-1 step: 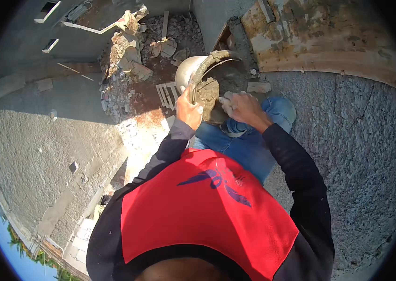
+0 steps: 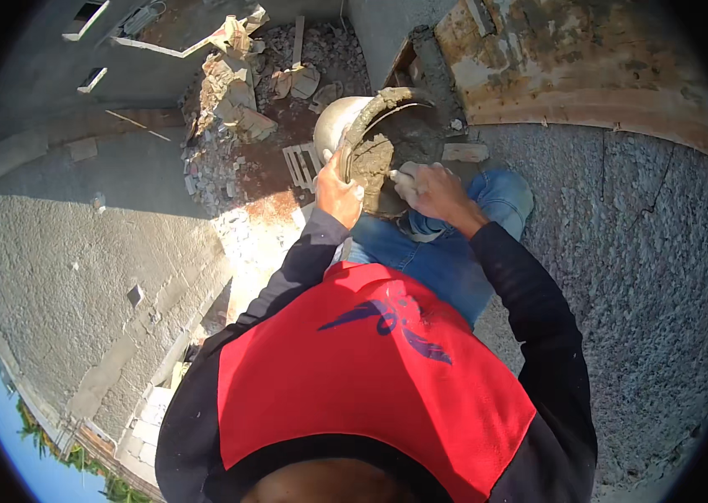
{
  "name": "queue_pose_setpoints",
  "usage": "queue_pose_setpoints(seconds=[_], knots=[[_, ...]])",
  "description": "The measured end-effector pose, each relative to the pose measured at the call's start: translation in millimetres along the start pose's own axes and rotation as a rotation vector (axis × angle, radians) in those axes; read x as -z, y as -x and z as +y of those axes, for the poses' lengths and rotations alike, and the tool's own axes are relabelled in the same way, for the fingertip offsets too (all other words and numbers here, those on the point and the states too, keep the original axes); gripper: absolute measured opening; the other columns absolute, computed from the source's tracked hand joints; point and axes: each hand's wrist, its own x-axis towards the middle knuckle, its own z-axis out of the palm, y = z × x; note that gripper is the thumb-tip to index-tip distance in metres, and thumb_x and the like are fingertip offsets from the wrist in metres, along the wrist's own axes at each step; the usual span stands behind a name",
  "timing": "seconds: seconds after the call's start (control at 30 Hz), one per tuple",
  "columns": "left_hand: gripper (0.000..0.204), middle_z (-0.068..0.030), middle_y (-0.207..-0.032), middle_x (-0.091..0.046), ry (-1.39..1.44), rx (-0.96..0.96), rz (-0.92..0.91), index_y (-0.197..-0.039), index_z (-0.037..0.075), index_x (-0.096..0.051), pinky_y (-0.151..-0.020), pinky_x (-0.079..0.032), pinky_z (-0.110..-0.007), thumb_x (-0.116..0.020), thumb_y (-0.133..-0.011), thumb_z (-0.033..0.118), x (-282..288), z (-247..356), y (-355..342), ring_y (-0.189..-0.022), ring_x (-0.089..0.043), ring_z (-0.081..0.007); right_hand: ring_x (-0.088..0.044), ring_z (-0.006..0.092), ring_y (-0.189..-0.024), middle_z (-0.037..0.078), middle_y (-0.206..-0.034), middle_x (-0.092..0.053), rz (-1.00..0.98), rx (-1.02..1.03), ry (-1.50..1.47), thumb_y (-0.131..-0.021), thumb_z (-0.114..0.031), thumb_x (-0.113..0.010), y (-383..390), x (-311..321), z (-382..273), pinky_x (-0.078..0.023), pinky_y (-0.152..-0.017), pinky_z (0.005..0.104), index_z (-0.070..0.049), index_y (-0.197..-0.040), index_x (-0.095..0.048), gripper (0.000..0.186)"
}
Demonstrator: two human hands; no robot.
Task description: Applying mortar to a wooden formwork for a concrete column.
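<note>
A pale, rounded bucket lies tilted ahead of me, its curved rim caked with grey mortar. My left hand is closed on the near left part of that rim. Wet mortar sits in sunlight just right of my left fingers. Across from it, my right hand is curled in a fist around a tool. Only a small pale end of the tool shows toward the mortar; the rest is hidden. My bent knee in blue jeans is right beside and below this hand.
Rubble and torn paper sacks are heaped beyond the bucket to the left. A small block lies right of it. A rough grey wall rises at right, below a stained wooden board. Another rendered wall stands left.
Both hands keep their holds and stay almost in place. The whole picture has shifted very slightly to the right.
</note>
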Motion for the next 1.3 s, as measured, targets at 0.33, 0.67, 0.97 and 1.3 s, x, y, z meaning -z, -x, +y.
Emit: queue_pose_setpoints(seconds=[0.33,0.67,0.97,1.3], knots=[[0.054,0.001,-0.088,-0.056,0.484,0.205,0.136,-0.123,0.002,-0.051,-0.057,-0.042,-0.018,-0.049,-0.071,-0.012,10.1,8.7,-28.4,-0.063,-0.049,-0.0042,-0.062,0.0392,-0.078,0.018,-0.081,-0.064,0.208,-0.066,-0.159,-0.081,-0.029,-0.063,45.3,66.4,2.7,-0.048,-0.067,0.049,-0.012,-0.101,-0.057,0.027],[0.066,-0.015,-0.113,-0.058,0.641,0.319,0.231,-0.129,-0.002,-0.044,-0.078,-0.053,-0.033,-0.039,-0.065,-0.018,18.1,-72.9,-37.2,-0.094,-0.062,-0.0233,-0.063,0.027,-0.063,0.015,-0.076,-0.061,0.085,0.099,-0.216,-0.081,-0.032,-0.068,166.1,304.3,-92.0,-0.048,-0.058,0.0373,0.0,-0.099,-0.062,0.036],[0.069,-0.013,-0.122,-0.055,0.114,0.19,0.196,-0.131,-0.003,-0.043,-0.091,-0.047,-0.03,-0.041,-0.063,-0.014,17.6,-60.9,-44.2,-0.106,-0.057,-0.0226,-0.059,0.0149,-0.049,0.007,-0.065,-0.058,0.43,-0.184,-0.254,-0.089,-0.044,-0.056,229.1,474.0,-88.9,-0.049,-0.04,0.0282,0.001,-0.105,-0.062,0.047],[0.074,-0.0122,-0.131,-0.05,0.172,0.234,0.207,-0.136,0.001,-0.041,-0.097,-0.039,-0.028,-0.048,-0.063,-0.013,30.8,-75.4,-31.0,-0.116,-0.05,-0.0211,-0.059,0.0203,-0.058,0.009,-0.071,-0.059,0.831,-0.06,0.493,-0.086,-0.028,-0.059,167.9,403.5,-71.3,-0.05,-0.051,0.0338,-0.003,-0.106,-0.058,0.032]])
